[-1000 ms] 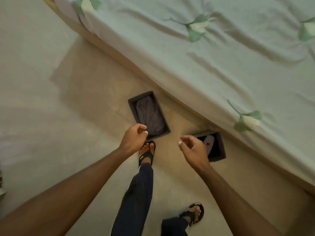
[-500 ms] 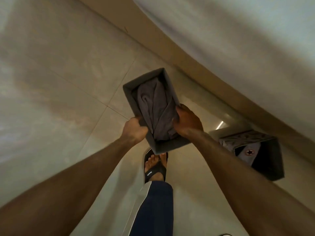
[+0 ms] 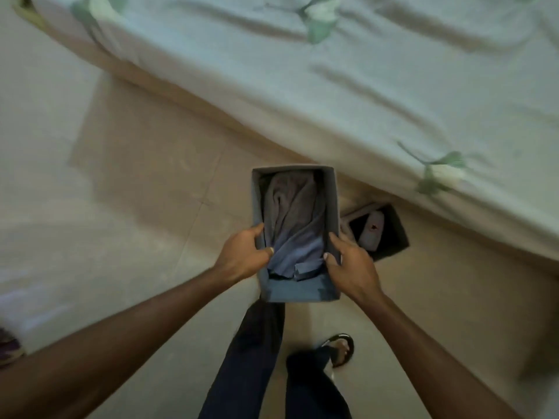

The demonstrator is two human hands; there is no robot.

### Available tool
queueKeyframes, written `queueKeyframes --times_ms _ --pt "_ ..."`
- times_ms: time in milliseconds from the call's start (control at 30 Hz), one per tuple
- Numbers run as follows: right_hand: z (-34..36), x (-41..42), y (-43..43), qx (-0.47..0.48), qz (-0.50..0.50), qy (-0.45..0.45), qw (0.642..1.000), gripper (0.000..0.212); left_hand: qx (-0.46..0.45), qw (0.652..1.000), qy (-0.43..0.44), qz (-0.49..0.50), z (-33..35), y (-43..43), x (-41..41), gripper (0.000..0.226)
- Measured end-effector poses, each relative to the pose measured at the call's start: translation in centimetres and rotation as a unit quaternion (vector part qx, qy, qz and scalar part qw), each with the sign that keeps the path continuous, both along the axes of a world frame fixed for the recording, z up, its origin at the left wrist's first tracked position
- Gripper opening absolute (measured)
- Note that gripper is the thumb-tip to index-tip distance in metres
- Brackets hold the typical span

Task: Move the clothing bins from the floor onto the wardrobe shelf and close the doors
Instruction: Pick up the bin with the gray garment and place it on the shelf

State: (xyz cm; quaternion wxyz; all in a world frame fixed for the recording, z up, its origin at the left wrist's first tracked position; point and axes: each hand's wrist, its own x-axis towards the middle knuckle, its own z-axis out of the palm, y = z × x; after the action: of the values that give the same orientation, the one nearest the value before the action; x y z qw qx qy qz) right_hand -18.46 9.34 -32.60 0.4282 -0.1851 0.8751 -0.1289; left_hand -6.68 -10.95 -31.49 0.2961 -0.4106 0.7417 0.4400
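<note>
A grey fabric bin (image 3: pixel 299 291) with folded grey clothing (image 3: pixel 293 222) inside hangs in the air in front of me, off the floor. My left hand (image 3: pixel 242 257) grips its left wall, thumb inside on the cloth. Gripping the right wall is my right hand (image 3: pixel 351 264). A second dark bin (image 3: pixel 393 237) holding a pale garment with a red mark stands on the floor by the bed, just right of the lifted bin. The wardrobe is out of view.
A bed with a pale green leaf-print sheet (image 3: pixel 363 86) fills the top and right. Tiled floor (image 3: pixel 136 192) spreads to the left. My legs and a sandalled foot (image 3: pixel 341 349) are below the bin. A dark object (image 3: pixel 9 346) sits at the left edge.
My hands reached down, took the grey bin by its two long walls and lifted it off the floor toward me. The second bin stayed on the floor.
</note>
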Motion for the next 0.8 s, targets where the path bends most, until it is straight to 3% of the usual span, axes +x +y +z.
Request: queueKeyframes --times_ms 100,267,433,700,800 --pt "8.6 1.2 5.2 -0.021 -0.046 0.037 0.998 0.054 -0.015 0.997 0.011 -0.080 7.5 3.5 -0.1 0.081" --pt "20.5 5.7 15.8 -0.051 -0.101 0.083 0.990 0.051 -0.065 0.977 0.063 -0.192 19.6 11.8 0.3 0.076" --pt "30.9 12.3 27.9 -0.057 -0.212 0.154 0.963 0.046 -0.046 0.949 0.143 -0.275 29.3 22.8 2.3 0.078" --pt "38.8 24.4 42.9 -0.059 -0.424 0.223 0.876 0.043 -0.032 0.858 0.253 -0.446 37.4 38.9 4.2 0.079" --pt "40.3 28.0 47.2 -0.053 -0.523 0.256 0.811 0.042 -0.029 0.798 0.284 -0.531 38.8 45.0 3.3 0.079"
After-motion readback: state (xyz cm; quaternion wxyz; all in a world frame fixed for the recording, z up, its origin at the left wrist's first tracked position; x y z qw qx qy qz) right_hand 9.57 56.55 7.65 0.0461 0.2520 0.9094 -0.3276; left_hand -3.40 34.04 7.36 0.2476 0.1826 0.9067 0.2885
